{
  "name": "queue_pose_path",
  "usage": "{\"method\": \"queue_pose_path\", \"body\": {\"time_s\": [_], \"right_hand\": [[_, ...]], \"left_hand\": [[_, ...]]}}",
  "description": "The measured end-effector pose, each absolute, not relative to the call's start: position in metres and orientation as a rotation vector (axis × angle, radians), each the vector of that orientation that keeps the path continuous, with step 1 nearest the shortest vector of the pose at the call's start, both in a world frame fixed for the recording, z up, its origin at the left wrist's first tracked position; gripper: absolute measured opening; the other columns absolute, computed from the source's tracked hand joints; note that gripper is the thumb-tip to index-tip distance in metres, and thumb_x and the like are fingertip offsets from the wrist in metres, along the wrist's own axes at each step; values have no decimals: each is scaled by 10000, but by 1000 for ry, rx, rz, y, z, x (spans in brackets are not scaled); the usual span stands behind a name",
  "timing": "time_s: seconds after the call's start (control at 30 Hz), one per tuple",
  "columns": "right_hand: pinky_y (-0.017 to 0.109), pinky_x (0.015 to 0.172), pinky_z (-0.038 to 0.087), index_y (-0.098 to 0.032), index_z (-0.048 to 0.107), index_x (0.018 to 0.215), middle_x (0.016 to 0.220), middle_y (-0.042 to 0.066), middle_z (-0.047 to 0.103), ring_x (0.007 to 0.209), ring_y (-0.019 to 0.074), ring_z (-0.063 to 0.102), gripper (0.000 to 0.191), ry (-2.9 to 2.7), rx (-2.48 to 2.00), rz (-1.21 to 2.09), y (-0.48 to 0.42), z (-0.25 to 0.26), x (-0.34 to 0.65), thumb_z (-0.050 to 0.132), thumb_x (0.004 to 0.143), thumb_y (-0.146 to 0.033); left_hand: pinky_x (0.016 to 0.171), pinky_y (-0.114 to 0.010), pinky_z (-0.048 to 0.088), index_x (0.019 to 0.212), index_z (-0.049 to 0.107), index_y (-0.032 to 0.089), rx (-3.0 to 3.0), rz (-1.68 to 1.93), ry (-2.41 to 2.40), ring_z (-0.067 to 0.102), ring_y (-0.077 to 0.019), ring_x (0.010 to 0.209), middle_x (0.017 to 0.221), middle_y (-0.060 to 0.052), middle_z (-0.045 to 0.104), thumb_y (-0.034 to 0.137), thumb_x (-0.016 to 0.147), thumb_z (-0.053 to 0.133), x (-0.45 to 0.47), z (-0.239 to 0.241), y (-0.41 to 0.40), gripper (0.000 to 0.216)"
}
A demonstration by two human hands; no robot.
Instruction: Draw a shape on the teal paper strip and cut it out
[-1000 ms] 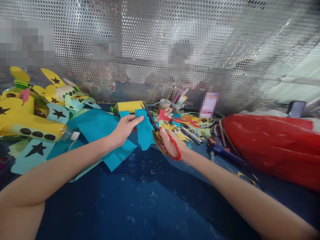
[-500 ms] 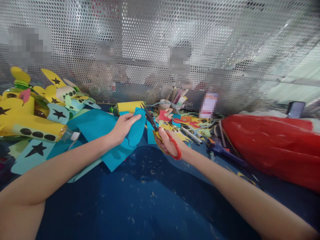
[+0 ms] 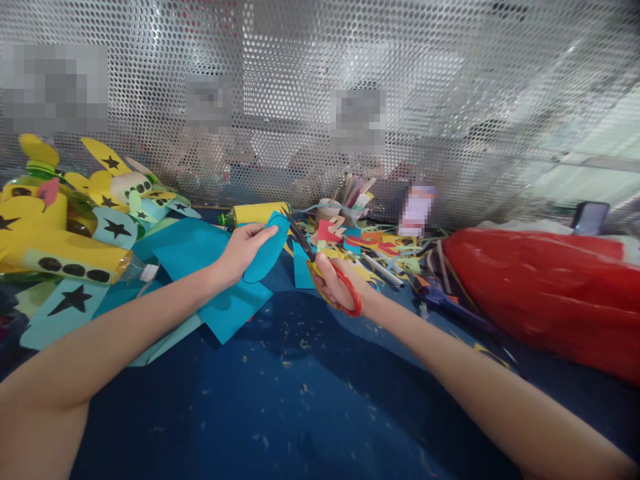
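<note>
Between thumb and fingers, my left hand (image 3: 244, 252) pinches a piece of blue paper (image 3: 263, 257) with a dark curved line drawn along its edge. My right hand (image 3: 334, 280) grips scissors (image 3: 353, 293) with red and yellow handles. Their dark blades point up and left, close to the upper right edge of the paper; I cannot tell whether they touch it. Under my left hand lie larger blue sheets (image 3: 235, 310). Behind the held piece, a green bottle wrapped in yellow paper (image 3: 250, 214) rests on its side.
Yellow paper-covered bottles (image 3: 75, 250) with black stars crowd the left. Coloured paper scraps (image 3: 375, 250) and a cup of sticks (image 3: 350, 203) stand behind my right hand. A purple glue gun (image 3: 450, 300) and a red plastic bag (image 3: 530, 287) lie at right, before a perforated metal wall (image 3: 290, 80).
My left hand has turned the blue piece, so its lower end swings left and its top tilts right. The scissors have barely moved.
</note>
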State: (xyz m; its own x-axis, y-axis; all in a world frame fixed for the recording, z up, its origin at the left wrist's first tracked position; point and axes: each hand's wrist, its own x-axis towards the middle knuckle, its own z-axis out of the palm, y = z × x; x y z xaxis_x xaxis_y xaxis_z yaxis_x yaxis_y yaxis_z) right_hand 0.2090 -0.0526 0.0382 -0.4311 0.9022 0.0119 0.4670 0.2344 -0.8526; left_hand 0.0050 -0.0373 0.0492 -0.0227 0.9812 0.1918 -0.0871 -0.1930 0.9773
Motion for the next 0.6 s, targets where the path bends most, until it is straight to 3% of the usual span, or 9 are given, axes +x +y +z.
{"method": "queue_pose_path", "body": {"time_s": [0.23,0.4,0.6], "right_hand": [[258,337,303,-233,340,548,434,-25,350,343,90,347,644,-2012,-1358,981,-51,40,210,213,810,-807],[247,304,285,-231,340,537,409,-33,347,307,80,331,641,-2030,-1362,1056,-48,47,214,254,804,-807],[213,252,273,-226,352,560,405,-62,316,283,73,316,630,-1898,-1322,1307,-47,49,213,262,811,-797]], "left_hand": [[457,-231,355,677,716,196,1349,1322,1130,519,-108,466,562,7,645,451,712,718,-5,50,-30,257],[557,-240,479,792,748,195,1246,1219,1080,617,-134,564,700,-22,725,374,639,787,-16,58,-21,239],[582,-296,525,869,699,193,1025,1191,891,653,-178,597,752,-57,724,364,766,580,-23,56,-8,232]]}}
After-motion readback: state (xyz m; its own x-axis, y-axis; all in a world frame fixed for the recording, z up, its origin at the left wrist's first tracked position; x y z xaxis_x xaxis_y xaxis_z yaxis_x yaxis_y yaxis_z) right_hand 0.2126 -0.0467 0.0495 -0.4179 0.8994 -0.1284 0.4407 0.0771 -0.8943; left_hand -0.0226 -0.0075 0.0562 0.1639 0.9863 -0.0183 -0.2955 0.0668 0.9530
